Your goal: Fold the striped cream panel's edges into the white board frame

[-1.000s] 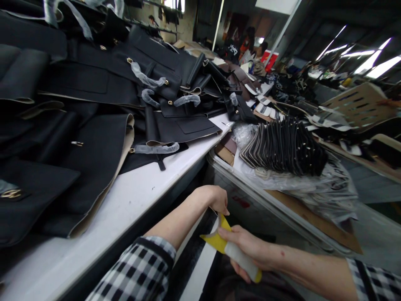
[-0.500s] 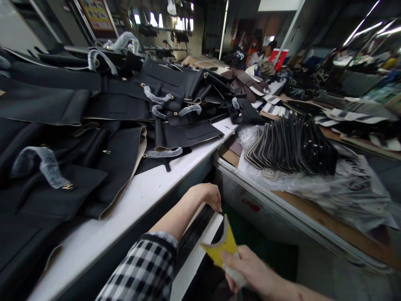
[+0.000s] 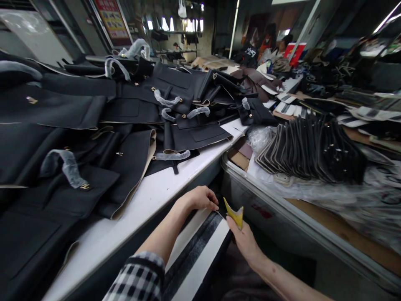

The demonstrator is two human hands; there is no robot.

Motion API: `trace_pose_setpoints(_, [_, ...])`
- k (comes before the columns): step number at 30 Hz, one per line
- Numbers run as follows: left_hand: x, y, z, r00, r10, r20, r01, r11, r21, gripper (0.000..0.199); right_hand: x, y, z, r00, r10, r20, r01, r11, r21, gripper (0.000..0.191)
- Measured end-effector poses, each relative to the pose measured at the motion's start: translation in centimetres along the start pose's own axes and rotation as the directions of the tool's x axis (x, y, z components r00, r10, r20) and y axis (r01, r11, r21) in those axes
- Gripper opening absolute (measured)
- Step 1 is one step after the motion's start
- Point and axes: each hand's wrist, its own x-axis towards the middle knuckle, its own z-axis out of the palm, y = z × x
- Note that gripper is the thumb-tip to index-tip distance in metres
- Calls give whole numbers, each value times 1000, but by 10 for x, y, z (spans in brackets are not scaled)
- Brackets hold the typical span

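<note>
A long panel with white and black stripes (image 3: 206,251) lies in front of me, slanting away below the white table edge. My left hand (image 3: 202,198) is at its far end, thumb and fingers pinched on the edge there. A thin dark flap seems to lift between the two hands, though its detail is too small to tell. Gripped in my right hand (image 3: 246,242) is a flat yellow piece with a curved notch (image 3: 235,215), pointing upward. The right fingertips are at the panel's far right corner, close to the left hand.
Black leather bag pieces (image 3: 125,108) with plastic-wrapped handles cover the white table (image 3: 166,186) on my left. To the right stands a bin with a metal rim (image 3: 275,196); a row of black leather flaps (image 3: 310,150) and clear plastic lie over it. People are in the background.
My right hand has moved up and toward the left hand, with the yellow piece now upright beside the panel's far end. The left hand stays at that end, and more of the panel shows.
</note>
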Motion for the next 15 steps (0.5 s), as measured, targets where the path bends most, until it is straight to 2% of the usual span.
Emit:
trace_pose_setpoints(2, [-1, -1, -1, 1000, 16, -7, -16, 998, -64, 24, 2, -4, -5, 998, 22, 61, -23, 999, 24, 56])
trace_pose_setpoints(4, [-7, -3, -3, 999, 49, -20, -52, 987, -154, 29, 9, -11, -7, 975, 103, 199, -137, 977, 166, 56])
trace_pose_setpoints(6, [-18, -8, -3, 995, 78, -66, -92, 965, -247, 40, 25, -16, -3, 894, 216, 393, -341, 898, 280, 59])
trace_pose_setpoints(8, [-33, -17, 0, 986, 66, -155, -117, 931, -346, 49, 46, -18, 7, 790, 302, 534, -488, 837, 248, 63])
trace_pose_setpoints(10, [-49, -27, 8, 968, 12, -250, -129, 881, -455, 52, 67, -18, 22, 736, 330, 591, -513, 842, 168, 62])
trace_pose_setpoints(13, [-65, -41, 23, 946, -79, -313, -120, 814, -568, 50, 87, -19, 44, 720, 308, 622, -476, 871, 119, 55])
trace_pose_setpoints(15, [-70, -47, 32, 946, -89, -312, -113, 810, -575, 49, 92, -23, 54, 703, 310, 640, -454, 889, 68, 52])
